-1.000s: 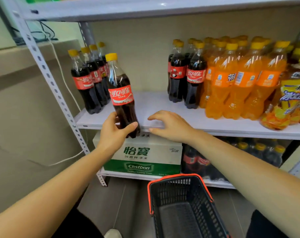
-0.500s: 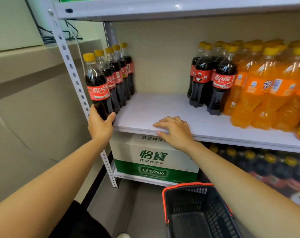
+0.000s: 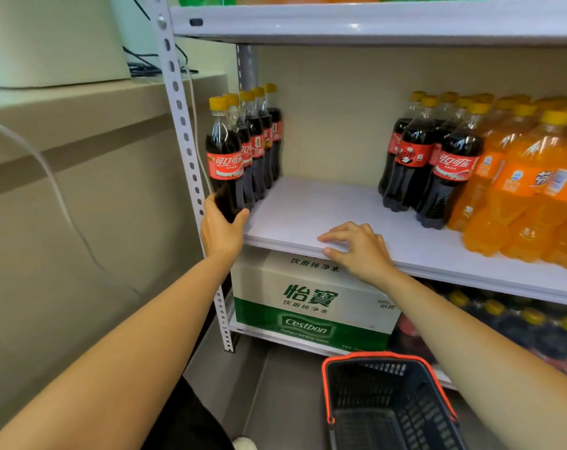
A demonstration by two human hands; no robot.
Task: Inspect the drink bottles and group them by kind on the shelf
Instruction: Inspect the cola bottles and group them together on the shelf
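Smooth white shelf [image 3: 324, 206]; left hand [image 3: 222, 230] grips glossy plastic cola bottle [image 3: 225, 157].

The cola bottle [image 3: 225, 164] bears 可口可乐; the carton [image 3: 311, 303] bears 怡寶, 饮用纯净水 and Cestbon.
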